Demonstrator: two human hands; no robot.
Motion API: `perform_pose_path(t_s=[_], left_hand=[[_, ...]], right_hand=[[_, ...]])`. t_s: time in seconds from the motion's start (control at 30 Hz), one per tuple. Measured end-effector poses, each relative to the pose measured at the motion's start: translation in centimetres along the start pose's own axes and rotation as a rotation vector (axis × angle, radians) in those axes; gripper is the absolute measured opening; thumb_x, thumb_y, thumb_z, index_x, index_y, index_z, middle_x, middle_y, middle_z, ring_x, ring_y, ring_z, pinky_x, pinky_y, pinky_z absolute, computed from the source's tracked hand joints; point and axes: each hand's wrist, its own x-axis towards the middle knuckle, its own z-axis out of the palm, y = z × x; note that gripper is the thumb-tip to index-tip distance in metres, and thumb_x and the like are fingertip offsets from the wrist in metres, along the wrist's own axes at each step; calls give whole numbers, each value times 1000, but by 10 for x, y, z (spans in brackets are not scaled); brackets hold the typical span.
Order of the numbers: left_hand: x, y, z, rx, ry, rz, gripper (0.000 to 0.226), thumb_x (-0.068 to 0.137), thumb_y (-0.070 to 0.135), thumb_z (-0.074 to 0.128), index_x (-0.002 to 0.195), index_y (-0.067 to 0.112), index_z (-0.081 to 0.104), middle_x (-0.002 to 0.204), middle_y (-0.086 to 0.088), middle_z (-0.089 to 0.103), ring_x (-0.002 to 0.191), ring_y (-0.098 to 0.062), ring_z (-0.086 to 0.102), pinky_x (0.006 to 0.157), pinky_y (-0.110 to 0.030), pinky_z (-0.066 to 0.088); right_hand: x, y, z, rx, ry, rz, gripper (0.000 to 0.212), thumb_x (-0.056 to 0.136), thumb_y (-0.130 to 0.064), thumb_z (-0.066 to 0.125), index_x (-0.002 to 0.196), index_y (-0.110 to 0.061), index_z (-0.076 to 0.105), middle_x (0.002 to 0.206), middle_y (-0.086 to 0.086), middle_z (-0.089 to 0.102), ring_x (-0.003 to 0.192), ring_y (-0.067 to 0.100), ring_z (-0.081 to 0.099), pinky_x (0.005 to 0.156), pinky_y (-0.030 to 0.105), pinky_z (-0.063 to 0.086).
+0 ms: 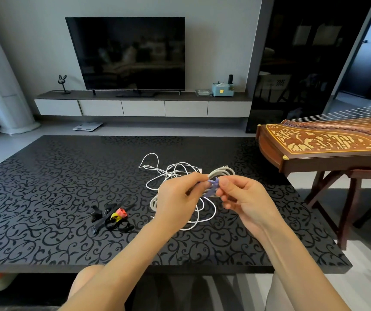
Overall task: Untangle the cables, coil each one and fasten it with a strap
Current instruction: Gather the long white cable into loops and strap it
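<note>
A: Status on the coil?

B: White braided coil (222,171) is held up over the table (45,198), centre-right, between both hands. One looped end sticks out past the fingertips.

A: Axis?

B: Long axis runs roughly 8 to 2 o'clock, and the visible loop points to 2. There's a similar braided loop at 8 o'clock of the left hand (179,198), down at the table. Can't tell if it's the same coil, because the hand covers the join.

A: Grip?

B: Left hand has its fingers curled, pinching the coil at its middle. Right hand (246,199) has its thumb and fingers closed narrow on the purple strap (213,186). The strap sits across the coil, right between the two hands, and touches both.

A: Wrapped shut?

B: Can't tell, fingers hide the ends.

A: The other cables?

B: Thin white cables (157,169) lie loose and looped on the table, from 11 o'clock of the hands round to 6, partly under them.

A: Spare straps?

B: Spare straps (112,218) are in a pile at 8 o'clock, well apart from the hands. Mostly black, plus one yellow and one pink.

A: Anything else?

B: Zither (319,143) on a stand at 2 o'clock, just off the table corner.
</note>
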Motion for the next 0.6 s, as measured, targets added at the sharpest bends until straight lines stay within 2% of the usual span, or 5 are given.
perform_pose_path(t_s=[0.07,0.2,0.37,0.5,0.6], left_hand=[[0,1,1,10,-11,15,13,88,34,52,96,28,61,61,1,63,52,-13,53,54,-30,43],[0,4,2,20,-23,24,12,88,33,50,97,29,58,62,2,63,54,-15,53,55,-32,43],[0,1,3,50,-62,103,16,91,24,53,89,19,68,67,3,64,60,-18,59,55,-37,47],[2,7,4,68,-75,180,22,93,20,54,81,12,70,67,8,61,60,-13,55,56,-31,46],[0,8,6,43,-54,149,21,92,20,54,77,14,68,66,15,56,58,-6,48,56,-19,41]], right_hand=[[2,0,-1,-6,13,13,17,72,-22,65,78,-6,70,54,-1,59,46,6,46,43,14,36],[5,0,-1,-14,42,40,14,73,-24,66,75,-12,73,52,-2,55,44,5,41,42,14,33],[6,0,-3,0,60,64,17,67,-30,68,74,-16,75,52,-3,53,43,6,40,44,16,31],[5,-1,-4,-48,81,81,23,66,-33,69,79,-15,75,50,-3,51,42,5,38,47,18,30],[4,-2,-3,-100,89,72,22,72,-33,69,83,-14,75,51,-2,52,42,5,39,47,17,31]])
